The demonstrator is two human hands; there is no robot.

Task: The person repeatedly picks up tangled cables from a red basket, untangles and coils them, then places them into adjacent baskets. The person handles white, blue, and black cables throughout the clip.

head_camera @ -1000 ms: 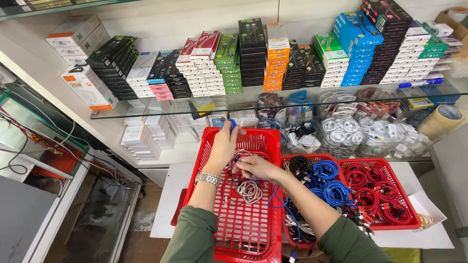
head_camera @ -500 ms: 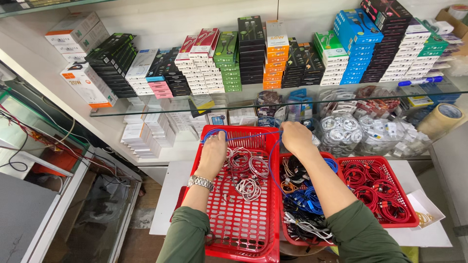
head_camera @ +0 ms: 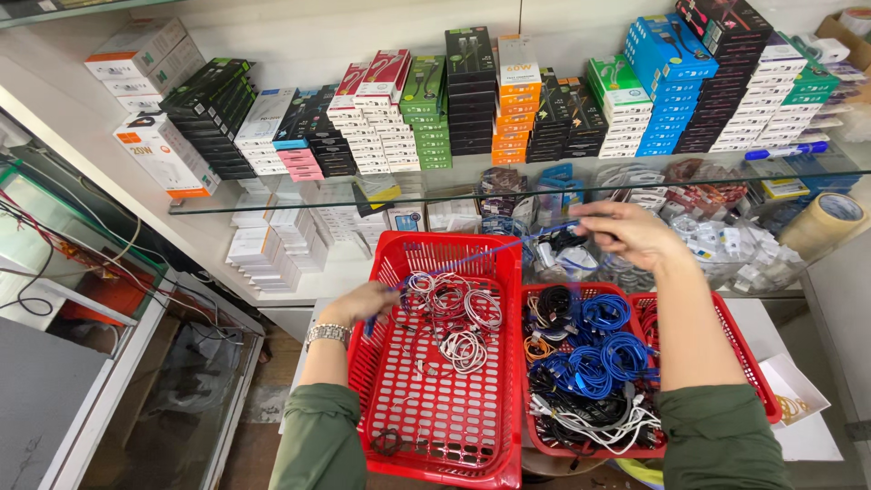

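A thin blue cable point(head_camera: 472, 259) stretches taut between my two hands above the baskets. My left hand point(head_camera: 363, 304), with a metal watch on the wrist, pinches its lower end at the left rim of a large red basket point(head_camera: 435, 445). My right hand point(head_camera: 626, 231) grips the other end high up, near the glass shelf. Inside the large basket lie several coiled white cables point(head_camera: 458, 318). A smaller red basket point(head_camera: 544, 445) to the right holds coiled blue cables point(head_camera: 594, 349), black ones and white ones.
A third red basket point(head_camera: 753, 381) sits at the far right. A glass shelf point(head_camera: 299, 195) carries stacks of small boxed goods, with bagged items beneath. A tape roll point(head_camera: 821, 222) stands at the right. A glass counter with wires point(head_camera: 54, 263) is at the left.
My hands have moved apart: the right rose to the upper right and the left dropped to the basket's left rim, drawing the blue cable out straight.
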